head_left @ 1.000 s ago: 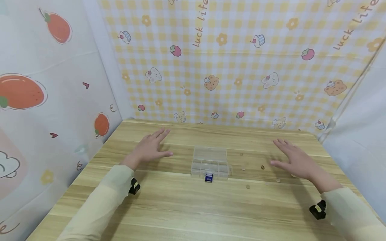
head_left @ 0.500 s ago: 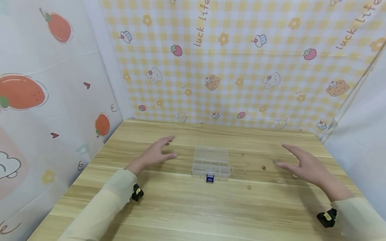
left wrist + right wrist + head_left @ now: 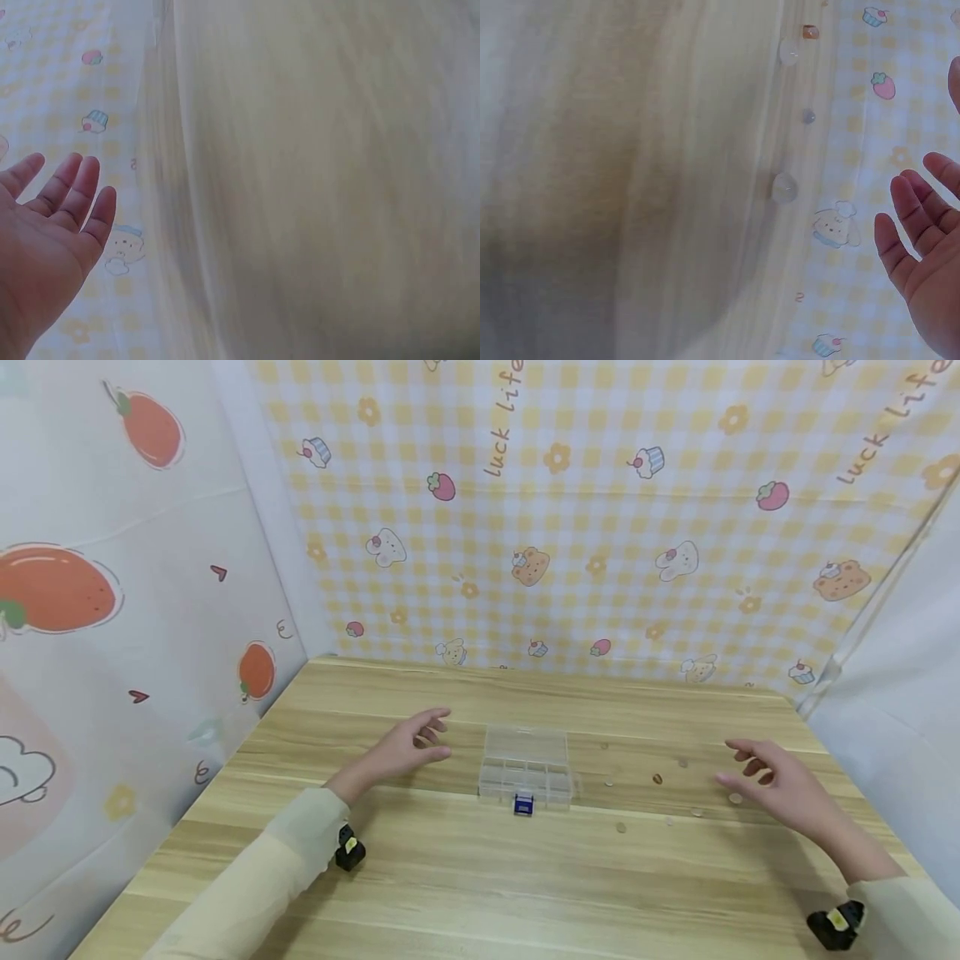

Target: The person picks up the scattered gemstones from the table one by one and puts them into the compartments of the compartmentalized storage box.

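A clear plastic compartment box (image 3: 555, 789) lies on the wooden table with its lid (image 3: 525, 743) tipped back and a blue clasp (image 3: 523, 805) at its front. To the box's left hovers my left hand (image 3: 401, 752), holding nothing, fingers loosely bent. Farther right, my right hand (image 3: 787, 789) hangs relaxed above the tabletop, also holding nothing. Small stone-like pieces lie scattered between the box and that hand: a brown one (image 3: 657, 779), a pale one (image 3: 621, 828), and one (image 3: 735, 798) nearest my right fingers. In the right wrist view, a whitish translucent piece (image 3: 784, 188) shows.
The table (image 3: 450, 877) meets a yellow checked cloth (image 3: 585, 527) at the back. White printed cloth (image 3: 172, 610) hangs along the left side, and plain white cloth (image 3: 907, 710) along the right. Each wrist wears a black camera mount (image 3: 349, 850).
My left hand has shifted right, closer to the box. My right hand has drawn right and nearer to me. The fingers of both have relaxed from straighter poses; box and pieces stay put.
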`<state>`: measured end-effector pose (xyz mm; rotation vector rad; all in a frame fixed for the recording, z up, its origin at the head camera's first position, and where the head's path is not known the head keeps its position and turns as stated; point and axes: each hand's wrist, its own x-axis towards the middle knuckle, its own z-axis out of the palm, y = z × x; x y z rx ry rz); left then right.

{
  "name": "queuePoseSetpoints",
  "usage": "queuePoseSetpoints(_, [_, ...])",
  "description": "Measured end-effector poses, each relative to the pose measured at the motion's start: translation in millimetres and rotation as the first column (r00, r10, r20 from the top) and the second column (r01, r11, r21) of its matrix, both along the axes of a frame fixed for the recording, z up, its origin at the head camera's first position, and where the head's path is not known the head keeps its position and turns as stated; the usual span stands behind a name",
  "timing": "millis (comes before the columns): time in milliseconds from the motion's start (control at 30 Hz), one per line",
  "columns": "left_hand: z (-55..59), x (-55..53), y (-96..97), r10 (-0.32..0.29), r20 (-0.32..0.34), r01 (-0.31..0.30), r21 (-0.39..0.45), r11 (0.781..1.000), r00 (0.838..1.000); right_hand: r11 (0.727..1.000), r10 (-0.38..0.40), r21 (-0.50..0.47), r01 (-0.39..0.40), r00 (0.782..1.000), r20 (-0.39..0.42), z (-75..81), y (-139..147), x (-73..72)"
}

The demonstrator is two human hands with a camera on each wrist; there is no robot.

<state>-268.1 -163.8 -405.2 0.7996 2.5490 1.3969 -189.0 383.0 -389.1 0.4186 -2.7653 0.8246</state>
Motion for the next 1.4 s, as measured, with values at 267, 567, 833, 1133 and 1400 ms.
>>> queuePoseSetpoints(267, [-8.4,2.4,13.3,-0.008,0.088,0.002,0.065,0.998,0.996,0.995,-0.082,-0.054,0.088,0.991,0.108,-10.8,11.1,5.3])
queuePoseSetpoints(567, [-13.0,9.9,30.1,0.033,0.189,-0.042,0.047,0.998,0.982,0.986,-0.134,-0.069,0.151,0.969,0.208,-13.3,22.5,12.8])
queuePoseSetpoints(833, [-20.7,11.5,41.4,0.039,0.196,-0.048,0.040,0.998,0.980,0.986,-0.139,-0.067,0.155,0.970,0.200,-20.7,28.3,15.3])
queuePoseSetpoints(1133, [-26.2,10.7,49.8,0.014,0.220,-0.024,0.039,0.999,0.975,0.982,-0.134,-0.101,0.162,0.960,0.246,-29.9,35.1,16.8])
queuePoseSetpoints(1400, [-25.8,11.8,54.7,0.017,0.218,-0.020,0.011,1.000,0.976,0.983,-0.122,-0.089,0.158,0.941,0.316,-34.0,37.8,14.1])
